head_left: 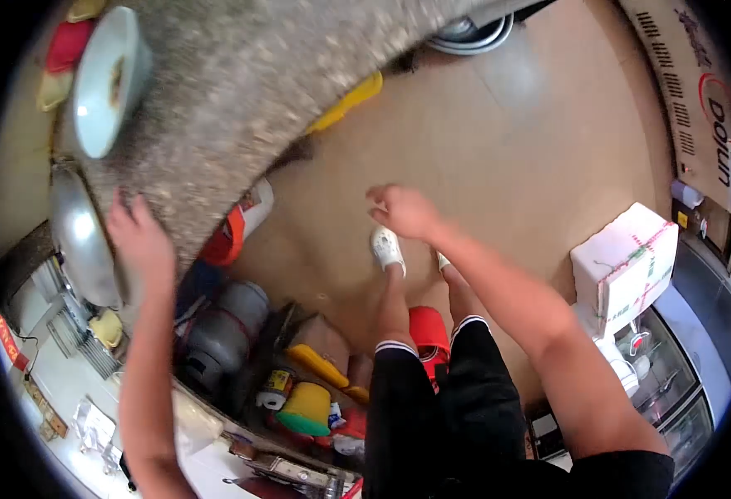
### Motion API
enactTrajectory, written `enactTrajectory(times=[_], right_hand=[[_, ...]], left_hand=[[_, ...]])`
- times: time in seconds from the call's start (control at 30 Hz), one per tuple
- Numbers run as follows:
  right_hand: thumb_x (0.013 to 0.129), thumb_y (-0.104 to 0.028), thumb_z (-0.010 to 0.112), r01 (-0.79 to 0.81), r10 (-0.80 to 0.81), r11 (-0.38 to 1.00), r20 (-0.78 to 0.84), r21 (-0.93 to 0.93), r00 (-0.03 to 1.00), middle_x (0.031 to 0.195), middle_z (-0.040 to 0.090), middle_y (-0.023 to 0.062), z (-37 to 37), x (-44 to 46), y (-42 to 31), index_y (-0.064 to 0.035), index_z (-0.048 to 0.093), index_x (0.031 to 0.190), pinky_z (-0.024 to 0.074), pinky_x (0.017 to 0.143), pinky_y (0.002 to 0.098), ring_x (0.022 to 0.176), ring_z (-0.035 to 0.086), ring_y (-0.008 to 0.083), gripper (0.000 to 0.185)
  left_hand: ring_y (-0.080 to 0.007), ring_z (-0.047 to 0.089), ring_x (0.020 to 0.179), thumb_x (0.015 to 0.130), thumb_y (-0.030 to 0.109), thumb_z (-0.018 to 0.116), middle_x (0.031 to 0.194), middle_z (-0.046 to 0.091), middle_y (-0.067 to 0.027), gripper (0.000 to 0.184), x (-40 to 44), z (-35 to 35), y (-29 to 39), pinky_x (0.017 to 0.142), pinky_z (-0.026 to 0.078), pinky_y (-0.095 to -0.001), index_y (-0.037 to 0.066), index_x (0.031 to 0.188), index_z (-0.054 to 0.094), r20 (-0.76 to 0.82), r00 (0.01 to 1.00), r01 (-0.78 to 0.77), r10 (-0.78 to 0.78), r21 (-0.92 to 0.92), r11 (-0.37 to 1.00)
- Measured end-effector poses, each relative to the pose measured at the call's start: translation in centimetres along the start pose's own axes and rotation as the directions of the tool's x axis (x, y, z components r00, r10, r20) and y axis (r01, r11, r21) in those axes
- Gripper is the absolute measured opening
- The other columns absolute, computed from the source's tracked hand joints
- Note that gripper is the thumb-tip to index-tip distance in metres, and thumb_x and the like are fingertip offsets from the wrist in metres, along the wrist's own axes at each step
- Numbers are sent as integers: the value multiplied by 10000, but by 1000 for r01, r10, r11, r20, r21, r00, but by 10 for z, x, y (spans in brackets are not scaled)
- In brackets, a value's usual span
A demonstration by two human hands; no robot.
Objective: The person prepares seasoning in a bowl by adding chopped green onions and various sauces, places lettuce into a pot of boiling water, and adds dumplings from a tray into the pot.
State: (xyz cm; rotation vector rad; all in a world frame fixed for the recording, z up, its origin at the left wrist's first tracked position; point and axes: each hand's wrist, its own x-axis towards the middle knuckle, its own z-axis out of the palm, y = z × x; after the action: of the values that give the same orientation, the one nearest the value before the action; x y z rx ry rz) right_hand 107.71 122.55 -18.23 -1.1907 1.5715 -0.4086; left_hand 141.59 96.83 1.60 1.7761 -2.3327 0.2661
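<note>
My left hand (141, 239) is at the edge of a speckled stone counter (216, 108), fingers stretched and apart, holding nothing I can see. Close beside it is a shiny metal pan or lid (83, 237); blur hides whether they touch. Farther along the counter stands a pale bowl (103, 75) with a brown stain or residue inside. My right hand (405, 212) hangs in the air over the brown floor, fingers loosely bent with a gap between them. Nothing shows in it.
Below the counter are a grey gas cylinder (232, 324), a yellow-green tub (306, 407) and an orange-red container (226, 239). A red bucket (428, 328) stands by my legs. A white foam box (627, 262) sits at right, below a large carton (690, 91). Metal basins (478, 37) are at the top.
</note>
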Motion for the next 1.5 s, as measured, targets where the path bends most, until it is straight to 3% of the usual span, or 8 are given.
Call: enactTrajectory(times=[0.23, 0.4, 0.5, 0.57, 0.73, 0.87, 1.27, 1.5], right_hand=[[963, -252, 671, -29, 46, 993, -149, 116, 988, 1149, 763, 173, 27, 33, 72, -79, 711, 1254, 592, 883, 460, 1008, 748, 349, 341], [944, -215, 692, 150, -146, 989, -364, -19, 920, 1187, 724, 229, 8, 75, 46, -58, 706, 1272, 577, 938, 513, 1070, 699, 419, 364], [961, -169, 684, 393, -545, 837, -514, -381, 662, 1284, 701, 203, -18, 128, 7, -49, 687, 1290, 556, 978, 499, 1134, 680, 402, 350], [1004, -149, 653, 329, -712, 682, -490, -653, 503, 1299, 697, 190, -41, 174, -15, -48, 669, 1303, 561, 958, 503, 1122, 686, 392, 316], [1010, -156, 648, 99, -553, 632, -358, -768, 752, 1287, 699, 187, -66, 231, -41, -52, 671, 1298, 562, 962, 503, 1120, 686, 386, 307], [1014, -162, 644, 19, -441, 626, -334, -779, 833, 1278, 700, 185, -80, 238, -39, -55, 673, 1294, 562, 965, 503, 1118, 685, 382, 301], [1027, -180, 631, -134, -197, 767, -430, -628, 881, 1249, 703, 178, -92, 221, -28, -64, 679, 1282, 563, 974, 503, 1112, 684, 369, 284], [1035, -191, 624, -200, 1, 936, -563, -291, 826, 1233, 705, 174, -93, 207, -16, -70, 683, 1275, 564, 980, 503, 1109, 683, 362, 275]], left_hand=[[-314, 485, 1442, 1103, 370, 486, 1546, 545, -208, 574, 1, 8, -5, 1243, 305, -380, 2, 1541, 526, 65, 988, 154, -143, -221, 963], [-279, 492, 1449, 1103, 375, 492, 1563, 539, -183, 581, -3, 6, 8, 1246, 296, -361, 5, 1549, 524, 97, 980, 198, -176, -330, 923], [-286, 493, 1450, 1104, 366, 486, 1552, 551, -188, 577, -5, 5, 13, 1246, 296, -365, -10, 1539, 531, 86, 977, 214, -196, -305, 928], [-312, 493, 1450, 1104, 356, 481, 1544, 555, -217, 570, 0, 6, 4, 1246, 296, -375, -25, 1524, 541, 53, 990, 140, -131, -243, 960], [-366, 509, 1397, 1096, 315, 514, 1480, 552, -251, 541, -2, 6, -1, 1221, 336, -430, -16, 1523, 536, 19, 994, 105, -103, -207, 973], [-381, 479, 1432, 1092, 278, 517, 1518, 526, -247, 517, 0, -5, 7, 1232, 326, -450, -10, 1522, 528, 12, 994, 106, -106, -112, 988], [-443, 436, 1447, 1036, 185, 547, 1545, 463, -267, 534, 10, -26, 23, 1235, 310, -514, 37, 1546, 493, 9, 989, 151, -151, -61, 987], [-473, 407, 1459, 1029, 208, 555, 1578, 420, -298, 568, 12, -36, 27, 1241, 287, -551, 16, 1556, 465, 68, 979, 195, -191, -59, 979]])
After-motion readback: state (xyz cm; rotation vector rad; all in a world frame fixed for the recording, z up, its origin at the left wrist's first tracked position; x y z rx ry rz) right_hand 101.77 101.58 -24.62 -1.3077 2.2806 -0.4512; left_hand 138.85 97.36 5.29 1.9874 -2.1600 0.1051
